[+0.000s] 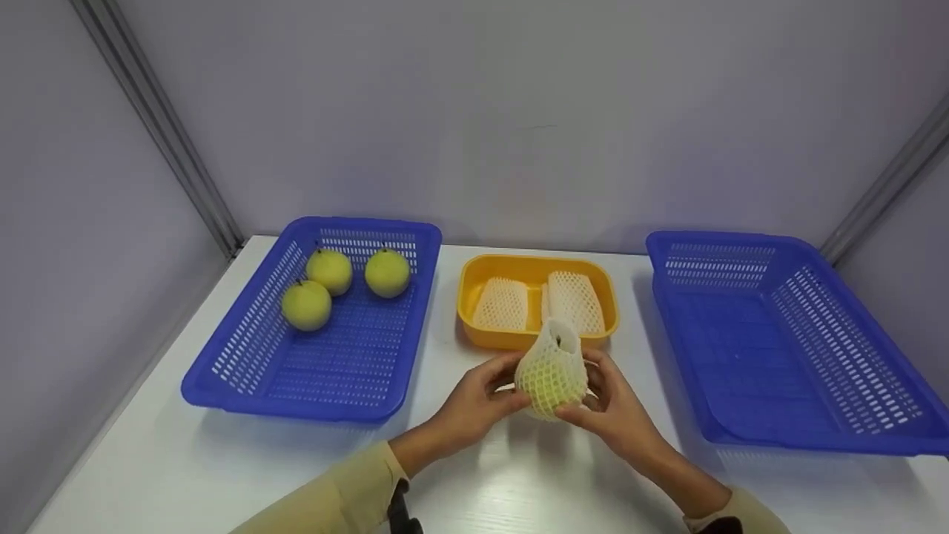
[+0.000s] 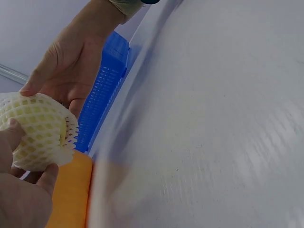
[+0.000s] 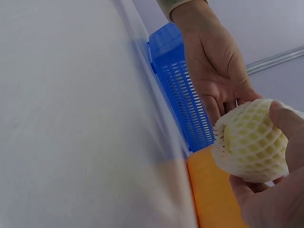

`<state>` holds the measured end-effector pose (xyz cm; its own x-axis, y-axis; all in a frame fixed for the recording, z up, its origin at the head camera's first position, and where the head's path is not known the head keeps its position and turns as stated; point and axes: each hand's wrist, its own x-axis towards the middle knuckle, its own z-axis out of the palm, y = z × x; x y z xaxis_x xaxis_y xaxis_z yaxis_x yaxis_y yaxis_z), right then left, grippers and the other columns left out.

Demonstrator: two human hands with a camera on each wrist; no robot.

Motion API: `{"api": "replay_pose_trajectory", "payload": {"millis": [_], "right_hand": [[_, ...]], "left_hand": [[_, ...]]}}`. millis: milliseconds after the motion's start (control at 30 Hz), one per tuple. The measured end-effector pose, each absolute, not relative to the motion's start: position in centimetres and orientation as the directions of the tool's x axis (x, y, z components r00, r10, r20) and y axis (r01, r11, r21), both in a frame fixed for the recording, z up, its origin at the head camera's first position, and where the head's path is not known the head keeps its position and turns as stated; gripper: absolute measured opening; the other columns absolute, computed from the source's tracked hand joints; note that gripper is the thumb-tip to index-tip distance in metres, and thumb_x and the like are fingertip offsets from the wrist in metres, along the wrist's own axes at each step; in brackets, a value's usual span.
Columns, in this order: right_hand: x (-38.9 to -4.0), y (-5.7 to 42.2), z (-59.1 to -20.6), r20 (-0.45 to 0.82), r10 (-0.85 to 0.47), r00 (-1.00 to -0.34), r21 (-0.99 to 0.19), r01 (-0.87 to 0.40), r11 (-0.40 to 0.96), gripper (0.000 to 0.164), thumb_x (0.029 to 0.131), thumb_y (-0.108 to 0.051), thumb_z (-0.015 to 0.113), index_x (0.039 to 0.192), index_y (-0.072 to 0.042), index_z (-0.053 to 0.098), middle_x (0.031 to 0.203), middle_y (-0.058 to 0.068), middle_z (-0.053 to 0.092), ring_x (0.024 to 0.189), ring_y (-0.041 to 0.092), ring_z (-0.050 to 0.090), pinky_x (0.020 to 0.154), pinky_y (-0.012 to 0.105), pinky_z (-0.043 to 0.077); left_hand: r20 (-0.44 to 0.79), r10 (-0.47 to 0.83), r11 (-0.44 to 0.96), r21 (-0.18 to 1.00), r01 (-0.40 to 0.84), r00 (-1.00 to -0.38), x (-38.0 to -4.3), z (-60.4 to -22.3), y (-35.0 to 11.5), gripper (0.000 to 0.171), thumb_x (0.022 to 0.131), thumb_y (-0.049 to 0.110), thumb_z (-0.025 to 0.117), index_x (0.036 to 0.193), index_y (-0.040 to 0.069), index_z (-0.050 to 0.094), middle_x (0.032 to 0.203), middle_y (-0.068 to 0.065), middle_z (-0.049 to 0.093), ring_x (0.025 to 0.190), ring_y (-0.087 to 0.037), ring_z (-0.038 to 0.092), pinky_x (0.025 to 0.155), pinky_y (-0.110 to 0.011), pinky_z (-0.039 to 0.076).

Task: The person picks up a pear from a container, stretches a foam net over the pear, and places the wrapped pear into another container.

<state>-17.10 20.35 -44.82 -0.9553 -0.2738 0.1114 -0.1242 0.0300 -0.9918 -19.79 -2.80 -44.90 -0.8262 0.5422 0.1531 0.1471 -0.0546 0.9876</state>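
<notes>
A yellow-green pear in a white foam net sleeve [image 1: 552, 382] is held up between both hands, in front of the yellow tub. On its left side my left hand [image 1: 474, 397] grips it, thumb on the near face. From the other side my right hand [image 1: 619, 408] grips it the same way. The sleeve covers the pear's body and gathers into a loose neck at the top, where the stem shows through the opening. In the left wrist view, the netted pear [image 2: 35, 130] has fingers of both hands on it. The right wrist view shows the sleeve's open end [image 3: 221, 140] facing left.
At the left, a blue basket [image 1: 337, 378] holds three bare pears [image 1: 387, 273]. Behind the hands stands a yellow tub [image 1: 489, 337] with flat foam net sleeves [image 1: 500, 304] in it. Another blue basket [image 1: 749, 363] stands at the right. Walls enclose the white table [image 1: 245, 475].
</notes>
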Motion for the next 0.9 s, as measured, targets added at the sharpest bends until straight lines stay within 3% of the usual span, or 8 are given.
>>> {"api": "replay_pose_trajectory", "payload": {"millis": [100,233,333,500,700,900], "right_hand": [[-17.2,20.8,-45.1,0.199,-0.311,-0.929,-0.960,-0.248,0.127,0.088,0.081,0.002,0.083,0.152,-0.004,0.032,0.147,0.013,0.046,0.130,0.015,0.050,0.105,0.025,0.045],[-17.1,21.2,-45.2,0.331,-0.377,-0.865,-0.852,-0.446,0.276,0.090,0.076,-0.003,0.089,0.151,-0.011,0.040,0.146,0.005,0.046,0.132,0.016,0.045,0.107,0.030,0.043],[-17.0,21.4,-45.3,0.390,-0.422,-0.819,-0.785,-0.535,0.313,0.087,0.076,-0.003,0.090,0.149,-0.015,0.044,0.147,0.006,0.045,0.137,0.019,0.042,0.111,0.034,0.040],[-16.8,21.4,-45.3,0.359,-0.438,-0.824,-0.780,-0.523,0.344,0.089,0.077,-0.003,0.088,0.151,-0.013,0.041,0.152,0.008,0.045,0.141,0.019,0.041,0.112,0.035,0.039],[-16.6,21.4,-45.0,0.282,-0.407,-0.869,-0.828,-0.435,0.354,0.090,0.081,-0.009,0.086,0.155,-0.009,0.035,0.141,0.004,0.054,0.125,0.018,0.054,0.105,0.042,0.046],[-16.7,21.3,-44.4,0.235,-0.377,-0.896,-0.879,-0.361,0.312,0.092,0.083,-0.009,0.082,0.157,-0.001,0.028,0.135,0.013,0.056,0.116,0.020,0.059,0.099,0.029,0.049]], "left_hand": [[0.207,0.571,-0.039,0.973,0.226,-0.794,-19.7,-45.0,-3.0,0.061,0.095,0.004,0.070,0.150,0.001,0.044,0.150,-0.012,0.049,0.138,-0.025,0.047,0.109,-0.036,0.047],[0.300,0.589,-0.012,0.932,0.363,-0.751,-19.6,-45.4,-3.0,0.065,0.091,0.002,0.073,0.149,0.004,0.045,0.151,-0.009,0.049,0.143,-0.023,0.044,0.108,-0.035,0.047],[0.323,0.592,-0.005,0.918,0.397,-0.739,-19.5,-45.7,-3.0,0.066,0.088,-0.001,0.074,0.148,0.006,0.046,0.151,-0.007,0.049,0.143,-0.023,0.043,0.108,-0.032,0.046],[0.315,0.594,0.009,0.918,0.397,-0.740,-19.4,-46.2,-3.0,0.066,0.089,-0.003,0.073,0.148,0.004,0.046,0.149,-0.010,0.050,0.141,-0.025,0.045,0.108,-0.031,0.046],[0.272,0.600,-0.001,0.941,0.339,-0.753,-19.2,-46.3,-2.9,0.061,0.096,0.003,0.067,0.151,0.000,0.041,0.147,-0.016,0.049,0.134,-0.030,0.050,0.107,-0.031,0.048],[0.256,0.592,-0.014,0.951,0.308,-0.764,-19.1,-46.1,-2.7,0.059,0.099,0.011,0.065,0.152,0.000,0.041,0.147,-0.016,0.050,0.130,-0.030,0.053,0.102,-0.033,0.051]]}}
